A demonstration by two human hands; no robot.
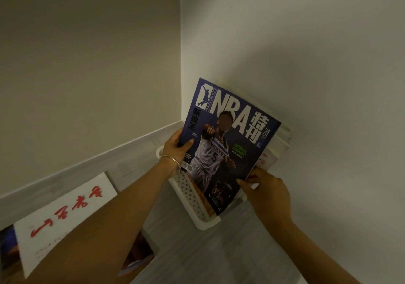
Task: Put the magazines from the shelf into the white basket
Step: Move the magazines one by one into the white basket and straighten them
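Magazine (pixel 225 143) in basket (pixel 206 224); left hand (pixel 175 150), right hand (pixel 269 193) hold.

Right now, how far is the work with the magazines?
Done: several magazines already stand in the basket. In hand: the left grip and right grip hold the NBA issue, lower end inside the basket. Left: a white magazine and at least one darker one lie on the shelf.

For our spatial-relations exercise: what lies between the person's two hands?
In the head view, the blue NBA magazine spans the gap between the left hand and right hand, both gripping its edges.
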